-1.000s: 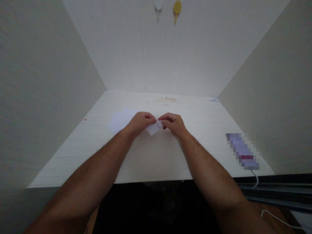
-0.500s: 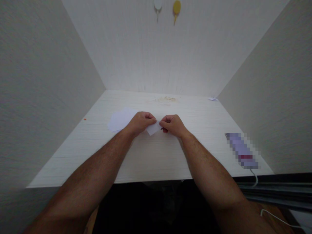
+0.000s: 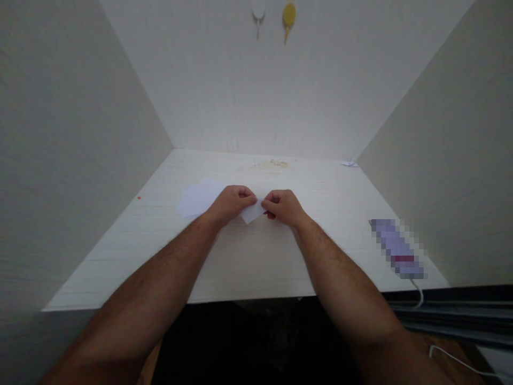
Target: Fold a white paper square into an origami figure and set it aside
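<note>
1 small piece of folded white paper is being held between both hands, just above the middle of the bench, with its lower corner pointing down toward the person. The left hand is pinching its left edge and the right hand is pinching its right edge. The fingers of each hand are curling together and clamping on the sheet, so only the part between the 2 hands is showing.

Judging by its look, the paper is handling as a very light, thin and limp thing. It is likely bending at any touch, taking a crease readily and tearing if pulled hard. The best hold appears to be a fingertip pinch at the edges or along a fold, with the bench giving support underneath.

Behind the left hand, a loose stack of white sheets is lying flat on the bench, touching or just beside that hand. Farther back, a pale brownish stain is showing near the rear wall, and a tiny folded paper shape is sitting in the far right corner. A red speck is lying well to the left. On the right, a blurred oblong object is resting near the bench edge with a white cable running off it. High on the rear wall, 2 hooks are hanging side by side: 1 white hook and 1 yellow hook.
</note>
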Demonstrator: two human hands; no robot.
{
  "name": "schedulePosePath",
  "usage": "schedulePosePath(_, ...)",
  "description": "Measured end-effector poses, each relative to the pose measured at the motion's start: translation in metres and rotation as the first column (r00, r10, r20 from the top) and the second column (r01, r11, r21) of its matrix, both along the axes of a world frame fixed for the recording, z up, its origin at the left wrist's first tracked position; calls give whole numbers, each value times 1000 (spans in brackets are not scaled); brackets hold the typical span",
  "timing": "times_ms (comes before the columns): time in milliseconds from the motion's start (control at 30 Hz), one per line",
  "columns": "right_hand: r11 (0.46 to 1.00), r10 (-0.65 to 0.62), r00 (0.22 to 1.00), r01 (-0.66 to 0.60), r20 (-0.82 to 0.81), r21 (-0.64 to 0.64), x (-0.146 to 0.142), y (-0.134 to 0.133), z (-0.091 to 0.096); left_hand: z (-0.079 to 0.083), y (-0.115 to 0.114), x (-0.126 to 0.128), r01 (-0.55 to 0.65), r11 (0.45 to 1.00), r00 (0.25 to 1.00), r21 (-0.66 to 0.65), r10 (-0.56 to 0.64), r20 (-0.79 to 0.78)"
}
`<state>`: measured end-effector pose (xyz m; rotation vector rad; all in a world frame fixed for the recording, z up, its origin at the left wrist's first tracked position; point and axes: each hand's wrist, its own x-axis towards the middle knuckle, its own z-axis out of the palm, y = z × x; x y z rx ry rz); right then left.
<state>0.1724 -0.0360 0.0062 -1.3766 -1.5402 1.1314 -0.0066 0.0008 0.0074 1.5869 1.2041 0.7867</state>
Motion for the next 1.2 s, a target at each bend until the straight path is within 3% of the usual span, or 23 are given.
schedulePosePath(200,998,-27,999,26,30,49,0,1,0,0,-2,3,-16,1000,996,-15,17,86)
schedulePosePath(333,996,-48,999,47,15,72,1,1,-2,2,-6,4,42,991,979,-125,-16,202)
schedulePosePath(467,996,-57,998,56,13,74,0,1,-7,3,-9,4,93,987,990,-134,-78,114)
schedulePosePath(633,992,-56,998,52,36,111,0,3,-10,2,-8,4,61,998,998,-33,-60,21)
schedulePosePath(900,995,-20,999,25,-42,101,1,2,-9,3,-7,4,63,998,996,-24,-62,68)
schedulePosePath(1200,997,-61,997,59,53,42,1,0,-4,7,-6,0,23,1000,1000,-4,-23,-2)
